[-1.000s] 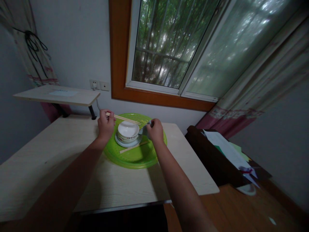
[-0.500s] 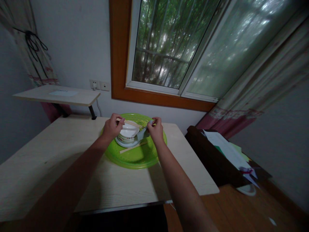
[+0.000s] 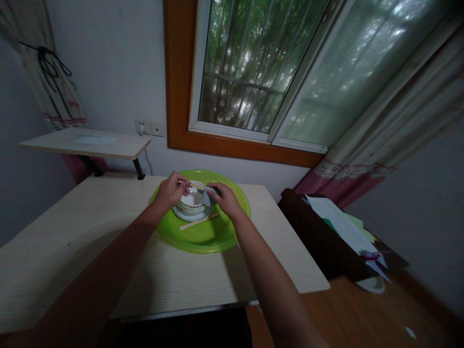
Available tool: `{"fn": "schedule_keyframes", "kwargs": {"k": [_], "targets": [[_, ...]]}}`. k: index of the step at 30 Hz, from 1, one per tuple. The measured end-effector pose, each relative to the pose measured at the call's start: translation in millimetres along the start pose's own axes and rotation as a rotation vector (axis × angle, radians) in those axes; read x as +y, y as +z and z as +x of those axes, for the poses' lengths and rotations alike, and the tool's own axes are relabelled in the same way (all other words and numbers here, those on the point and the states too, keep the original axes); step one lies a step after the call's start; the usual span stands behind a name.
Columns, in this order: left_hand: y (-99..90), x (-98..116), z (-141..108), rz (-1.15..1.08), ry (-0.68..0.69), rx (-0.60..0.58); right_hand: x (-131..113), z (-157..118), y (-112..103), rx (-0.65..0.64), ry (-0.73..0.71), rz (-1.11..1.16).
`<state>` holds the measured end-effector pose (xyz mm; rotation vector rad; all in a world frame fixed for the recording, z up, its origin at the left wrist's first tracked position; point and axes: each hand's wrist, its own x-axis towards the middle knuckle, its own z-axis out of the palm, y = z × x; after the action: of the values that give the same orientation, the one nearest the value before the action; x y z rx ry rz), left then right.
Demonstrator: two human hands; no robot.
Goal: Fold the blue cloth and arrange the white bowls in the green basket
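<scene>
My left hand [image 3: 172, 191] is closed on the near end of wooden chopsticks [image 3: 196, 186] and holds them level over a stack of white bowls [image 3: 189, 203]. In my right hand [image 3: 224, 198] a pale grey-blue cloth [image 3: 208, 198] is pinched against the chopsticks' other end, which the cloth and fingers hide. The bowls are nested on a white plate [image 3: 181, 215]. This plate rests on a round bright-green tray [image 3: 206, 244]. Another pair of chopsticks [image 3: 194, 224] lies slanting on the tray in front of the plate.
The tray stands on a pale wooden table [image 3: 119, 232] below a window [image 3: 246, 72]. A small raised shelf [image 3: 87, 144] with a sheet on it is at the back left. To the right, papers [image 3: 337, 222] lie on a dark brown piece of furniture [image 3: 308, 232].
My right hand has moved left and a little down, bringing the cloth along the chopsticks toward my left hand. The left hand has barely shifted; the bowls and tray stay put.
</scene>
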<state>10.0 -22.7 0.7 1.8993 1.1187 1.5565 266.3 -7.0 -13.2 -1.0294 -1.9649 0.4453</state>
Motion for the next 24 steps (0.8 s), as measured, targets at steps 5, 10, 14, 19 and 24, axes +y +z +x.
{"fn": "schedule_keyframes", "kwargs": {"k": [5, 10, 14, 19, 24], "targets": [[0.7, -4.9, 1.8, -0.057, -0.016, 0.028, 6.3, 2.0, 0.5, -0.047, -0.032, -0.086], [1.7, -5.4, 0.6, -0.014, -0.025, -0.087, 0.8, 0.4, 1.8, -0.064, -0.121, -0.154], [4.1, -5.3, -0.9, 0.082, 0.0, -0.223, -8.3, -0.7, 5.6, -0.088, -0.19, -0.206], [6.1, -5.6, 1.1, 0.111, 0.012, -0.204, -10.7, -0.5, 5.4, -0.07, -0.202, -0.282], [2.9, -4.5, 5.7, 0.133, 0.032, -0.092, -6.6, 0.8, 2.7, -0.03, -0.138, -0.345]]}}
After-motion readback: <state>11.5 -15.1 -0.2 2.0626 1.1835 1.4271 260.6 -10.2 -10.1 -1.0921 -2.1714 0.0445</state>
